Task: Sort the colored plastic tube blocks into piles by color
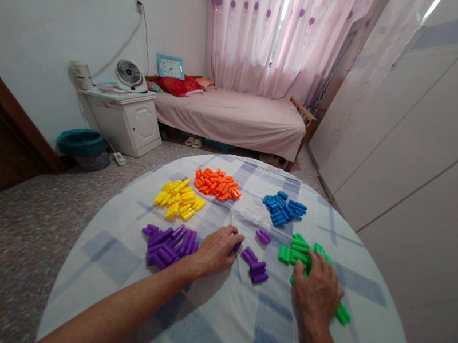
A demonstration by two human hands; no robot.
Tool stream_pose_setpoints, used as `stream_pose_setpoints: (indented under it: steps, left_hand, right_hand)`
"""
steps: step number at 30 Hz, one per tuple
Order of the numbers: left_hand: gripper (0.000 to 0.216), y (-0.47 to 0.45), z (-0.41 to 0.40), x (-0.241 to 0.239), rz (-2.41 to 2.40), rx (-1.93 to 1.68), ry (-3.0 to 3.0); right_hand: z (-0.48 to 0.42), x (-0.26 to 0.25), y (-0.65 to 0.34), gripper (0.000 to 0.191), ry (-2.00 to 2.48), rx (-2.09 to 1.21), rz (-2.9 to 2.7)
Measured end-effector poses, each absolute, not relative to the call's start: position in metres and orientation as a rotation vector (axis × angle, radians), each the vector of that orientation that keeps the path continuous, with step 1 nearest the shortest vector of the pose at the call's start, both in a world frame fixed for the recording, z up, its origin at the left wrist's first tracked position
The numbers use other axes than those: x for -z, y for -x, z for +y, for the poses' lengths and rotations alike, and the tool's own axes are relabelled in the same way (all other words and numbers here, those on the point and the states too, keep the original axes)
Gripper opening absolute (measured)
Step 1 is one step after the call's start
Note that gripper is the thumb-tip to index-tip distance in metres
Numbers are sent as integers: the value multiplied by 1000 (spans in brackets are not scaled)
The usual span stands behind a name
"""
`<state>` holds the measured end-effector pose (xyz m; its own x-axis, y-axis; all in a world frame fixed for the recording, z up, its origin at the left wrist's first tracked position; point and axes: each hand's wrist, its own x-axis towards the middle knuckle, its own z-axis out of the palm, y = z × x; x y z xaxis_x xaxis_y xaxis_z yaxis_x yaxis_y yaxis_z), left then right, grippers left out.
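Observation:
My left hand (218, 249) is curled over a short purple plastic piece (236, 247), with its fingertips closed around it. Left of that hand lies a heap of purple tube-like pieces (167, 246). A few loose purple pieces (257, 271) are to its right, and another purple bit (263, 236) lies a little farther off. My right hand (318, 287) rests on the pile of green pieces (300, 248), thumb and fingers apart, partly covering it. More green pieces (343, 313) show beside its wrist. Whether it grips any green piece is hidden.
Yellow pieces (180, 198), orange pieces (217, 184) and blue pieces (284, 208) lie in separate heaps toward the far side of the round table with a checked cloth (204, 330). Beyond stand a bed (238, 112), a white cabinet (132, 121) and a bin (84, 147).

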<state>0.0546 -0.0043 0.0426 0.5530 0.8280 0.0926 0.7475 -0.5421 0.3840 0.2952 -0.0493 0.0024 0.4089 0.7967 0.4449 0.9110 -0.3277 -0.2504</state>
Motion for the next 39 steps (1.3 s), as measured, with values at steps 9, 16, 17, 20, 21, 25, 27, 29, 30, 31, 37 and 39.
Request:
stream_pose_setpoints:
  steps: [9, 16, 17, 20, 21, 25, 27, 29, 30, 31, 37, 39]
  left_hand:
    - [51, 27, -53, -67, 1636, -630, -2411]
    - [47, 65, -59, -62, 1875, -606, -2323]
    - [46, 63, -59, -63, 1890, -641, -2327]
    - [40, 44, -60, -67, 1817, -750, -2351]
    - [38, 35, -61, -67, 1744, -762, -2366]
    - [40, -13, -59, -63, 1351, -705, -2466]
    - [44, -38, -53, -56, 1193, -651, -2520]
    - [49, -61, -42, -47, 1104, -598, -2574]
    - [50, -70, -36, -43, 1079, -571, -2600]
    - [49, -79, -30, -39, 1059, -538, -2623]
    - [20, -89, -15, -32, 1218, -301, -2632]
    - [15, -78, -21, -36, 1300, -255, -2650]
  right_hand:
    - [-48, -2, -296, 41, 2196, 331, -1452]
    - [-48, -4, -296, 41, 2205, 349, -1460]
    - [-48, -4, -296, 41, 2207, 343, -1461]
    - [-48, -3, -297, 42, 2208, 338, -1458]
    - [-48, -2, -297, 42, 2207, 340, -1457]
    - [-48, -1, -297, 42, 2194, 336, -1455]
    - [-48, 0, -297, 42, 2191, 332, -1456]
    - [-49, 0, -297, 41, 2190, 338, -1457]
    - [-49, -1, -297, 41, 2188, 344, -1457]
    - [-49, -1, -296, 41, 2188, 349, -1458]
    - [-50, -4, -295, 40, 2208, 340, -1464]
    - [-50, -4, -295, 40, 2211, 335, -1458]
